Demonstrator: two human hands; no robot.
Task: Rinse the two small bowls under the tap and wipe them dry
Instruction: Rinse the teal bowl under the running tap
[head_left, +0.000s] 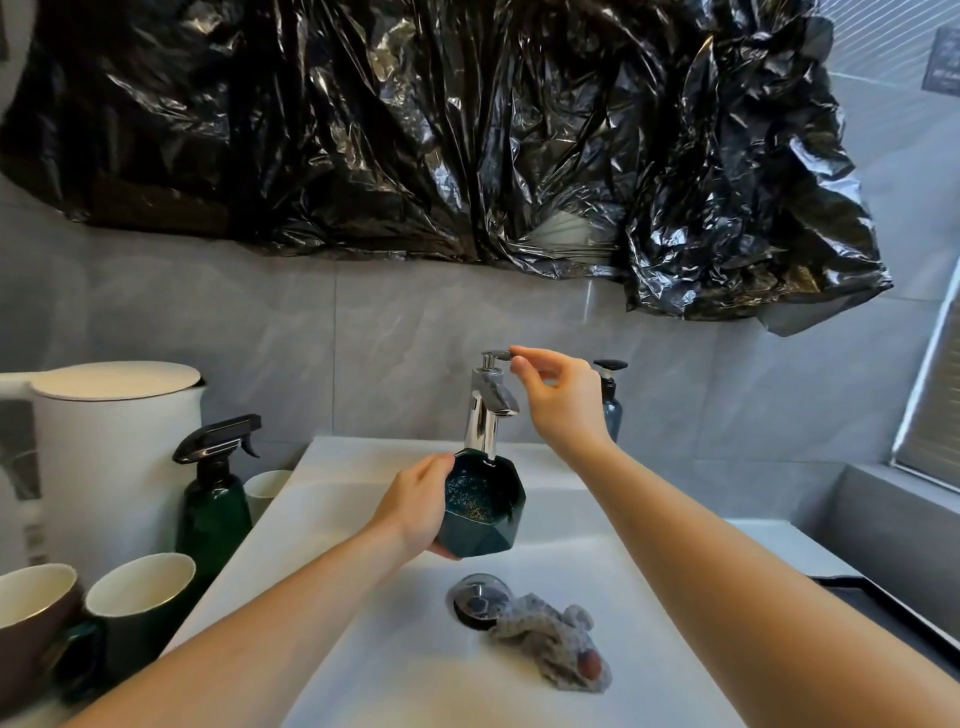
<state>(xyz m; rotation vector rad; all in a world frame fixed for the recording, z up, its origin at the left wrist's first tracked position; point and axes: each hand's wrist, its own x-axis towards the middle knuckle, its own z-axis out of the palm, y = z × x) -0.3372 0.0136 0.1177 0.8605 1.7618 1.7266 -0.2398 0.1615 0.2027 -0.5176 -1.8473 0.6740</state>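
Note:
My left hand (415, 506) grips a small dark green faceted bowl (483, 506) by its left rim and side, holding it tilted under the spout of the chrome tap (488, 410). Water runs from the spout into the bowl. My right hand (558, 400) is raised beside the tap, its fingertips pinching the tip of the tap's lever (497, 355). A crumpled grey cloth (553, 644) lies in the white sink (363, 597) beside the chrome drain (478, 600). Only one small bowl is in view.
Left of the sink stand a dark green spray bottle (215, 499), a white kettle (114, 457), a white cup (267, 491) and two dark mugs (140, 597). A pump bottle (612, 400) stands behind my right wrist. Black plastic sheeting (441, 130) covers the wall above.

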